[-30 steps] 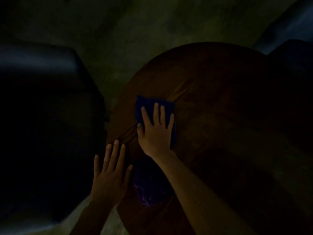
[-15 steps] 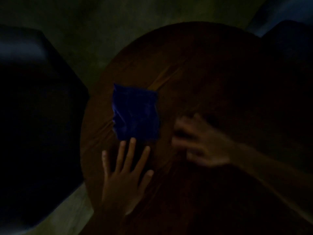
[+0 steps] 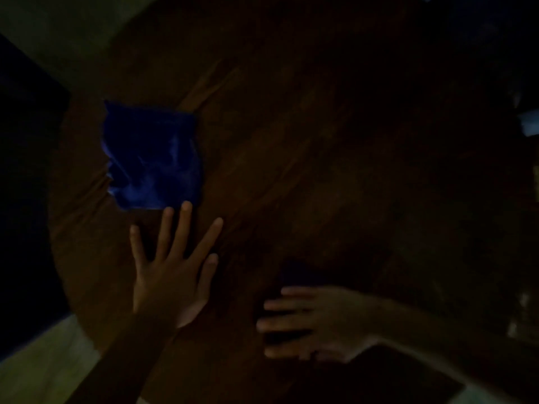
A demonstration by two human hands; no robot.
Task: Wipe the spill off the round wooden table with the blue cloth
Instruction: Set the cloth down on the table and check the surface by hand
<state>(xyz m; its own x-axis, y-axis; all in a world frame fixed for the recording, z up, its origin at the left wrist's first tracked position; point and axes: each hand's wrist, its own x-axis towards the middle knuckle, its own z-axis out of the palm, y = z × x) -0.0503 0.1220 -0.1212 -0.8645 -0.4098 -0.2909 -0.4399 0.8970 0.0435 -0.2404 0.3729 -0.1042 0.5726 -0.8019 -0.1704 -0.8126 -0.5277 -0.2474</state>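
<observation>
The scene is very dark. A folded blue cloth (image 3: 153, 158) lies on the left part of the round wooden table (image 3: 306, 147), with nothing on top of it. My left hand (image 3: 172, 266) rests flat on the table just below the cloth, fingers spread, two fingertips touching its lower edge. My right hand (image 3: 315, 322) hovers near the table's front edge, fingers spread and pointing left, blurred and holding nothing. No spill can be made out in the dim light.
A dark seat (image 3: 26, 185) stands close to the table's left edge. Pale floor (image 3: 43, 363) shows at the lower left. Some pale objects (image 3: 529, 123) sit at the far right edge.
My right hand let go of the cloth and pulled back toward the table's front edge. My left hand slid up until its fingertips touch the cloth's lower edge. The camera moved closer.
</observation>
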